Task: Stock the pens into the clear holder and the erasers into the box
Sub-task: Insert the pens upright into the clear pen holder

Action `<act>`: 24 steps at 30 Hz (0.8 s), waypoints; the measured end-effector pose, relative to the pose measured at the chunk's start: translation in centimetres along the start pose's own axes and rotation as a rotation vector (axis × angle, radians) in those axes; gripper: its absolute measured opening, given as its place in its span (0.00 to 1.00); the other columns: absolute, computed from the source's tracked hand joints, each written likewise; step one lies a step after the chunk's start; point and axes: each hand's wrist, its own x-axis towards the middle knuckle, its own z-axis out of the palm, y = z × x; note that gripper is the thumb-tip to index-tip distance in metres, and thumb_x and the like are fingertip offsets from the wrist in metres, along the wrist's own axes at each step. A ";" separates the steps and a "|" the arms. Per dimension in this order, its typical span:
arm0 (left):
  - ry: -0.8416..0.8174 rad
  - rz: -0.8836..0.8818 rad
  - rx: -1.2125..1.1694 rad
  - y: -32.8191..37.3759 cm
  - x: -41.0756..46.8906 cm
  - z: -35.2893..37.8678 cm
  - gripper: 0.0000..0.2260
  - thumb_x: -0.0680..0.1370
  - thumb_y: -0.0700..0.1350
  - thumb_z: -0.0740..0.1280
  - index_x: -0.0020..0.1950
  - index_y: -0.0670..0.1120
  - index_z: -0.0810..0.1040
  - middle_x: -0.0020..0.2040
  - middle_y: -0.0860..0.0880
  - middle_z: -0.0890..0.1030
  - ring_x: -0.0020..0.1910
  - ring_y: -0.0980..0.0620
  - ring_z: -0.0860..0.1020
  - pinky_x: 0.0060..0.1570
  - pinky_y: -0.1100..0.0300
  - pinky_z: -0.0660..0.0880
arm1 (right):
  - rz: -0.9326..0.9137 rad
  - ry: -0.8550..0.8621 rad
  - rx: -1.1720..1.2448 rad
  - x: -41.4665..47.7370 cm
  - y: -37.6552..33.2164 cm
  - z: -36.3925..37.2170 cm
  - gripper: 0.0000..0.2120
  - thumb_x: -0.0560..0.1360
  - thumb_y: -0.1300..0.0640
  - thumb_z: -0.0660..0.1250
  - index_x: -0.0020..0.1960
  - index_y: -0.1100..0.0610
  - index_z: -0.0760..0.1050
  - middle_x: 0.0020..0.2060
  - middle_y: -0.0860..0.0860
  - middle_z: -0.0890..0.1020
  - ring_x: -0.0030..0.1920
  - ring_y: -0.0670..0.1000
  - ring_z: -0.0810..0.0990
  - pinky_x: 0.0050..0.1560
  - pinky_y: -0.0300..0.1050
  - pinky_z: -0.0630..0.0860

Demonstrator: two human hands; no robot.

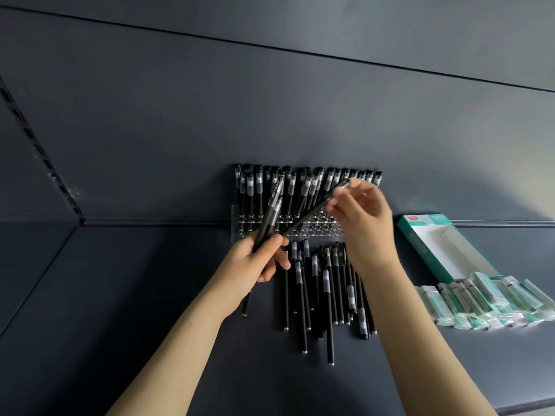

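**One pen pinched, a fistful waiting**

You curl your left hand (258,259) round a small bundle of pens (270,214), thumb pressed across the barrels. Your right hand (363,214) pinches the cap end of a single pen (309,214) between thumb and fingertips; its lower end sits in that same fist. The clear holder (315,231) stands just beyond both sets of fingers, its back rows full and its empty holes directly under the right fingertips. The loose pens (315,289) lie on your side of the fingers, under your wrists. The box (420,247) and the erasers (486,301) sit well off to the right of your right fingers. Drawing this pen free could drag its neighbours out of the left grip. A slanted entry could also knock the leaning pens already standing.
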 end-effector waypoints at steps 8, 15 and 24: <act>0.023 -0.024 -0.009 -0.6 0.5 0.0 0.11 0.84 0.48 0.57 0.58 0.47 0.77 0.40 0.50 0.83 0.30 0.55 0.71 0.32 0.62 0.68 | -0.424 0.346 -0.411 1.8 -0.9 -2.6 0.13 0.76 0.63 0.68 0.51 0.47 0.67 0.38 0.47 0.75 0.36 0.49 0.76 0.41 0.43 0.74; -0.019 0.016 0.027 -0.4 0.3 0.0 0.12 0.84 0.49 0.56 0.63 0.51 0.76 0.43 0.48 0.84 0.31 0.56 0.70 0.32 0.63 0.67 | -0.474 0.332 -0.548 2.5 0.2 -1.6 0.12 0.76 0.63 0.69 0.52 0.52 0.68 0.36 0.44 0.75 0.34 0.44 0.74 0.40 0.36 0.72; 0.036 0.034 -0.010 -0.1 0.4 0.0 0.12 0.84 0.48 0.57 0.58 0.42 0.75 0.46 0.45 0.85 0.31 0.54 0.72 0.31 0.63 0.68 | -0.475 0.239 -0.734 3.1 1.0 -0.9 0.12 0.76 0.62 0.70 0.52 0.52 0.69 0.39 0.47 0.77 0.38 0.42 0.77 0.41 0.34 0.73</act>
